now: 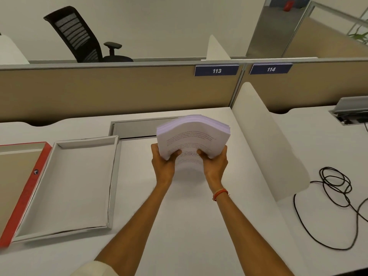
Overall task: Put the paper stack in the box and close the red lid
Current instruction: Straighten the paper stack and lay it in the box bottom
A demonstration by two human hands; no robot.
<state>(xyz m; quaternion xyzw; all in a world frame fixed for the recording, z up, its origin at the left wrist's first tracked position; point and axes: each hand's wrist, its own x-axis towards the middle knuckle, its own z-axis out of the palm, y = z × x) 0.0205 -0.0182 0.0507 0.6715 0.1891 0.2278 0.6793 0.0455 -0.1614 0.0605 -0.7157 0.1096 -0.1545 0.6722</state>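
A thick stack of printed white paper (194,134) is held up above the white desk, bent into a curve. My left hand (164,162) grips its near left edge and my right hand (214,162) grips its near right edge, thumbs on top. To the left lies the box (113,176), a shallow white tray with nothing inside. Its red lid (29,188) lies flat and open on the box's left side, brown inner face up, partly cut off by the frame edge.
A white divider (264,140) stands just right of the stack. A coiled black cable (336,182) lies on the neighbouring desk. A grey cable hatch (135,128) sits behind the box, against the beige partition (119,90).
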